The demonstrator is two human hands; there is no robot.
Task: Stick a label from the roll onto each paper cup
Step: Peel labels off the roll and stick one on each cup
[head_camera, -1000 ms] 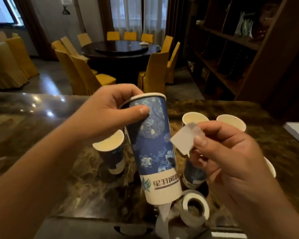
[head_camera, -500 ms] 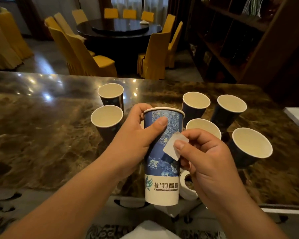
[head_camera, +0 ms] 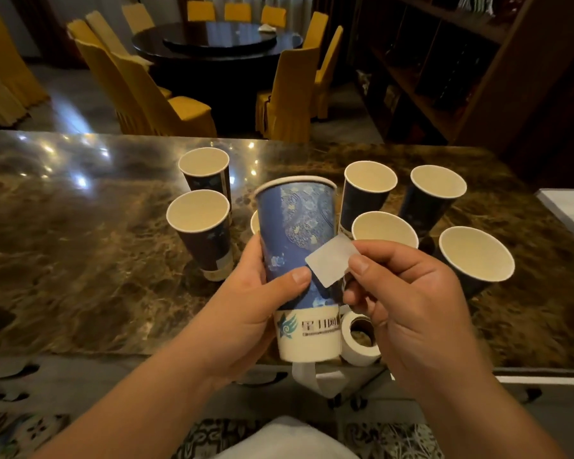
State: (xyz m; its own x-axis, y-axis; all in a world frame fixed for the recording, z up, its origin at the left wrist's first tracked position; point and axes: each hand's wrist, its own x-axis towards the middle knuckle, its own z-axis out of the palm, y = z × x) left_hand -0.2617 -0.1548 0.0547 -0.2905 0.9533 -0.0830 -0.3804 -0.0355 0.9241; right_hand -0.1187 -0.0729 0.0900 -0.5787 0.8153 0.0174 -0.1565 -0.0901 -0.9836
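Head view: the left hand (head_camera: 246, 303) wraps around a blue paper cup (head_camera: 299, 246), held upright above the tabletop (head_camera: 80, 260). The right hand (head_camera: 408, 306) pinches a white label (head_camera: 330, 261) against the cup's side. The label roll (head_camera: 358, 339) lies just below the right hand; six cups (head_camera: 476, 253) stand beyond.

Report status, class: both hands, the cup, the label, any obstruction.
Left hand grips tall blue paper cup upright. Right hand pinches white square label at cup's side, not yet pressed flat. Nothing in the way.
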